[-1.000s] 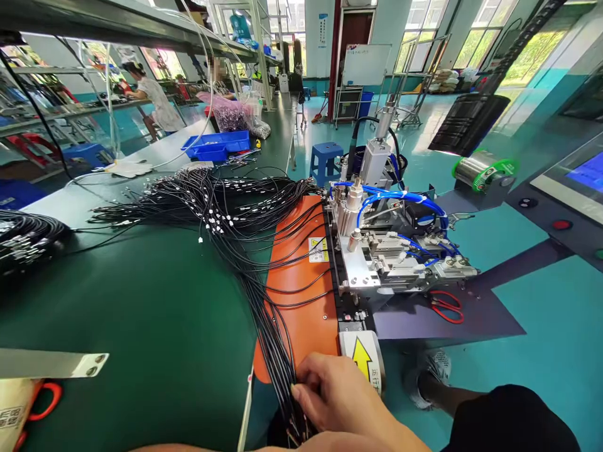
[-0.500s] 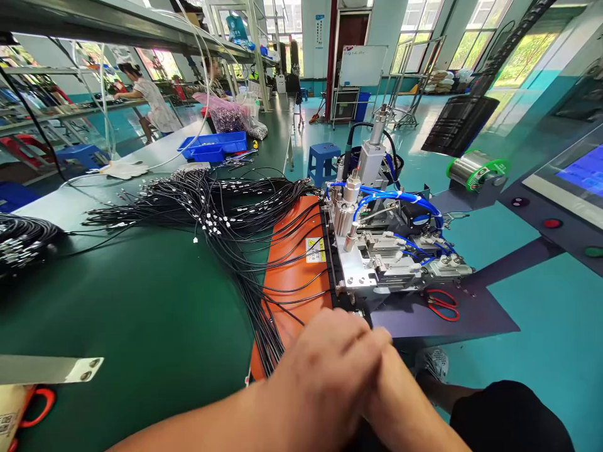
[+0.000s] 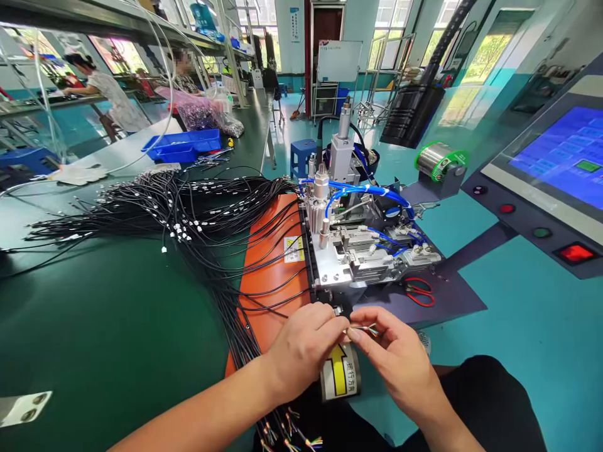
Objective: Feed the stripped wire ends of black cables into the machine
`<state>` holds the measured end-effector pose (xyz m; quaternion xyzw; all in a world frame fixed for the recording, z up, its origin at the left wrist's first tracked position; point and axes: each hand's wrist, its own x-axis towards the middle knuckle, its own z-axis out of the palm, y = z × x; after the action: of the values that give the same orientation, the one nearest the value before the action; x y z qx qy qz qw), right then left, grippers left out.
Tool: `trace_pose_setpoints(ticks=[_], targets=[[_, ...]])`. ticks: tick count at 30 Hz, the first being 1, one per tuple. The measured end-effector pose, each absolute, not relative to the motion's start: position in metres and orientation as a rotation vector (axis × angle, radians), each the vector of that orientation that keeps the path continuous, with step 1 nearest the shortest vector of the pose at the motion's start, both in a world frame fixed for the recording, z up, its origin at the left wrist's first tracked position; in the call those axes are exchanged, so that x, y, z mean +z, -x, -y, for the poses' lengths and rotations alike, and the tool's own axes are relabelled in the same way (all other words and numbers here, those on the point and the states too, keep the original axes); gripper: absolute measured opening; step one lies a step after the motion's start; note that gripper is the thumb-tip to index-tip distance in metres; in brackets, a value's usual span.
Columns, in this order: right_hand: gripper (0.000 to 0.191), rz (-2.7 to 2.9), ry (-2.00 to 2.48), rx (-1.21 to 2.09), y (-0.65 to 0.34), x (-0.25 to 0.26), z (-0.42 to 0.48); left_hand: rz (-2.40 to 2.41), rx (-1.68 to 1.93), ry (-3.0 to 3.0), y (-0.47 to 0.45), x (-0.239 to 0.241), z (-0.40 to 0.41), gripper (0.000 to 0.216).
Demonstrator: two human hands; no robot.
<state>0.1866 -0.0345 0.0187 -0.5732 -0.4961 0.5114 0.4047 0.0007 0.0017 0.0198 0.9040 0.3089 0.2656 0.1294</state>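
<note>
A thin cable end with several fine coloured wires (image 3: 371, 329) fans out between my two hands. My left hand (image 3: 308, 345) is closed round the cable just behind these wires; its fingertips hide the sheath. With thumb and fingers, my right hand (image 3: 398, 355) pinches the same wires from the other side. Below my hands sits a metal roller with a yellow arrow label (image 3: 340, 371). Black cables (image 3: 235, 320) run over the orange guard plate (image 3: 266, 276) to my left. Their stripped ends with coloured wires (image 3: 289, 442) hang at the bottom.
A machine with metal cylinders and blue hoses (image 3: 362, 232) stands ahead, with red-handled scissors (image 3: 419, 292) beside it. On the right are a solder wire spool (image 3: 440, 161) and a control screen (image 3: 560, 150). The green bench (image 3: 117, 326) carries a blue tray (image 3: 183, 147). Co-workers sit behind.
My hands were clasped together and blurred; now they are apart, with a cable end between them. The view has turned right, bringing more of the control screen into sight.
</note>
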Motion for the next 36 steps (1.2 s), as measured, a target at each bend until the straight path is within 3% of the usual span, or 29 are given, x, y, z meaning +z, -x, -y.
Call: trace_pose_setpoints(ticks=[6,15,24,36], targets=[[0.044,1.109,1.5,1.198,-0.189,0.005,0.039,-1.122,0.811,-2.551,0.002,0.012,-0.002,0.016],[0.025,1.438,1.571,0.79,-0.192,0.006,0.045,-1.187,0.797,-2.45,-0.001,0.011,-0.001,0.017],[0.028,1.62,1.415,0.571,-0.182,0.007,0.046,-1.198,0.79,-2.453,-0.001,0.008,-0.002,0.02],[0.013,1.378,1.518,0.702,-0.17,0.002,0.038,-1.192,0.814,-2.471,-0.001,0.009,-0.001,0.021]])
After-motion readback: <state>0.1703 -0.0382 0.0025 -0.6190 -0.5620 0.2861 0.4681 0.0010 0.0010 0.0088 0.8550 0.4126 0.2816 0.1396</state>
